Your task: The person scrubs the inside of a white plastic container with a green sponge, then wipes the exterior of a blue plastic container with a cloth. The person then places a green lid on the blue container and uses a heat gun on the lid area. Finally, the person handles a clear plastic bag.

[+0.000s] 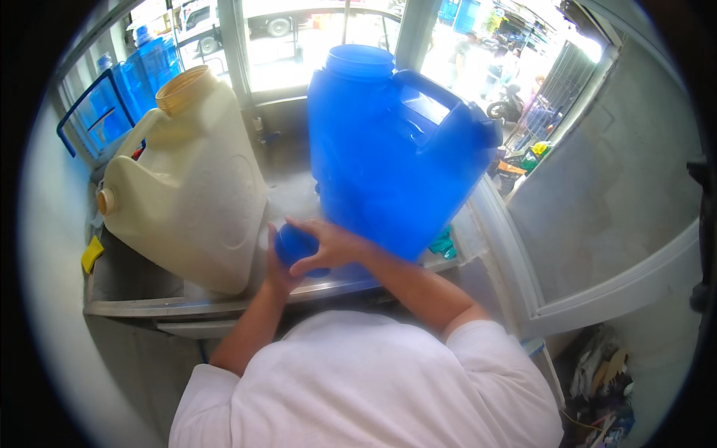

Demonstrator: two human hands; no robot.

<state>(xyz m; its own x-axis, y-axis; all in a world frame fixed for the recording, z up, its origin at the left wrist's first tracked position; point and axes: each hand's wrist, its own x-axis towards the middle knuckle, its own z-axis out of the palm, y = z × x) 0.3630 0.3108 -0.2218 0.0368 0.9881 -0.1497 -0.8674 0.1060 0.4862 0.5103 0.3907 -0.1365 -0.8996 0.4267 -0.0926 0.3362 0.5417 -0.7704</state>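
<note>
Between my two hands is a round blue plastic cap (294, 245). My left hand (278, 266) cups it from the left and below, and my right hand (330, 243) grips it from the right with thumb and fingers spread around it. Just beyond my right hand stands a large blue plastic jug (381, 162), upright with its wide mouth uncovered. To the left stands a cream-coloured plastic jug (190, 185) with a wide uncapped mouth and an orange-brown cap on its small side spout.
The jugs stand on a metal counter (285, 193) with a raised front edge. A yellow piece (92, 255) lies at the left edge, a green crumpled thing (443, 243) right of the blue jug. Clear blue water containers (140, 78) show behind the window. A framed panel (605, 185) stands at right.
</note>
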